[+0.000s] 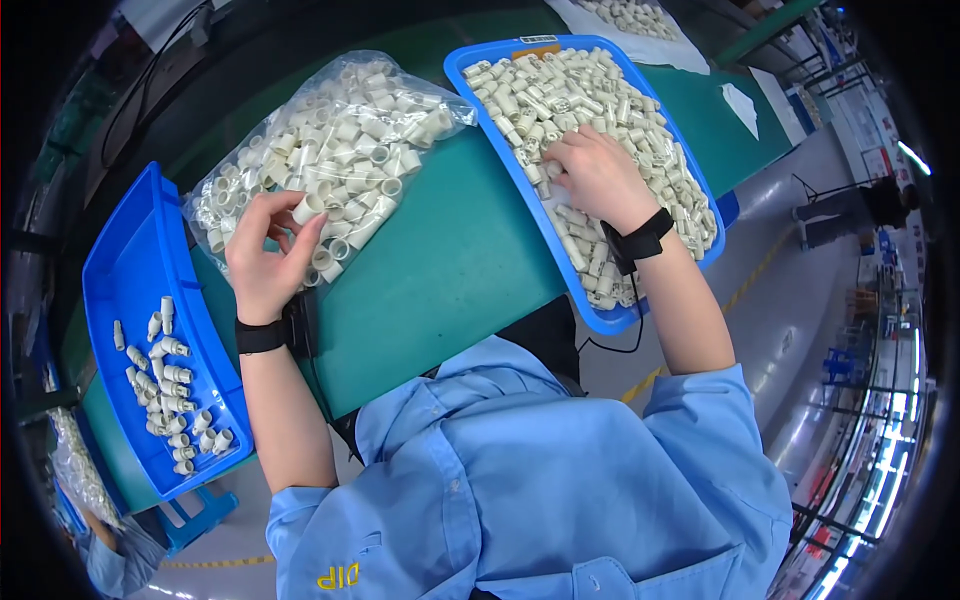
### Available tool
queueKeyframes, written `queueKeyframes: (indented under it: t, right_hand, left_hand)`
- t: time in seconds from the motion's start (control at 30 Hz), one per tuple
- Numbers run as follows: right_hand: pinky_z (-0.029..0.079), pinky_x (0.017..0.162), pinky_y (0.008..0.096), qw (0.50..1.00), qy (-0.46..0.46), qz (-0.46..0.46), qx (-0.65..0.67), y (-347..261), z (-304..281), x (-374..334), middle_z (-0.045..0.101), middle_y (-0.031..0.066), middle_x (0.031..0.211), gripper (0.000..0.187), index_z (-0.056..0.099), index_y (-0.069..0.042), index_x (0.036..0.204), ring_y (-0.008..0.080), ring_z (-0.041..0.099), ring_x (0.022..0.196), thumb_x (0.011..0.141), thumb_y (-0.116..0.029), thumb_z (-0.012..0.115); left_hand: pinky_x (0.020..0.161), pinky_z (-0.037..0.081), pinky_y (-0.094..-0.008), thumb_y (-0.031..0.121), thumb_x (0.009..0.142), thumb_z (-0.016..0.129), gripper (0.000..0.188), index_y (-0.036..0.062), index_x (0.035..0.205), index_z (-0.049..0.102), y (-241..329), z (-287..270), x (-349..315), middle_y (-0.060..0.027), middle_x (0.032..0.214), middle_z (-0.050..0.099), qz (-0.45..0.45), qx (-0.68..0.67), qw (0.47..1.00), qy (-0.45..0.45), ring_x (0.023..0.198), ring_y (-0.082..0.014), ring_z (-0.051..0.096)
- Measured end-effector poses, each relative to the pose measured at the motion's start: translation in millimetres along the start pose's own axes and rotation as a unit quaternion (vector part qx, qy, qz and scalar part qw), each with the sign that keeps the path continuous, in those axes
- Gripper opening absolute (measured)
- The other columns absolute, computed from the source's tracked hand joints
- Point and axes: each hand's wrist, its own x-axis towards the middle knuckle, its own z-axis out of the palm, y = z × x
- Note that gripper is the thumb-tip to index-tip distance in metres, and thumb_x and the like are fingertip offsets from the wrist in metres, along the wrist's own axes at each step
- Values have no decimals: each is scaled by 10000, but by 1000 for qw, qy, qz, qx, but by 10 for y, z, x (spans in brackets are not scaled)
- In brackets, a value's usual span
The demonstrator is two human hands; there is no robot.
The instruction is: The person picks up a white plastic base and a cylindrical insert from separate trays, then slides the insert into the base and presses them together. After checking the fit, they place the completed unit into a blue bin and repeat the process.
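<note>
My left hand [270, 250] pinches a short, hollow white plastic sleeve [308, 208] between thumb and fingertips, its round opening showing. It is held over the near edge of a clear plastic bag [215, 200] filled with similar sleeves [350, 130]. At the right, my right hand [600, 178] reaches into a blue tray [590, 318] heaped with longer white plastic fittings [560, 95]. Its fingers are bent together down among the fittings, and what they grip is hidden. Both wrists wear black bands.
A second blue tray [130, 240] at the left holds several joined white pieces [170, 375] toward its near end. All stand on a green table [450, 250]. More white parts [630, 15] lie at the far right. A cable hangs from the right wristband. People are in the background.
</note>
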Motion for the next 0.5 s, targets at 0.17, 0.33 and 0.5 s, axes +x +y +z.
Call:
queueKeyframes:
  t: [0.17,0.33,0.5]
  right_hand:
    - [496,813,365,996,58,15,69,159,-54,-92,635,107,926,199,662,-52,1032,277,600,939,837,-79,693]
    - [473,755,332,934,192,133,271,235,-492,-306,585,72,892,149,611,-33,1029,197,578,839,995,-168,557]
    - [446,738,313,778,324,207,497,420,-791,-1102,541,53,861,282,584,-19,994,164,547,801,1049,-248,429]
  left_hand:
    - [534,423,-196,45,787,808,252,28,999,674,-14,30,-12,-21,857,656,-4,-4,1000,-6,669,-68,576]
    - [536,420,-193,40,794,804,251,26,1006,671,-33,23,-19,-20,845,646,-8,-5,1000,-6,661,-65,573]
    - [533,418,-193,37,798,803,255,22,1012,666,-29,22,-58,-25,840,637,-3,0,1000,-6,655,-63,569]
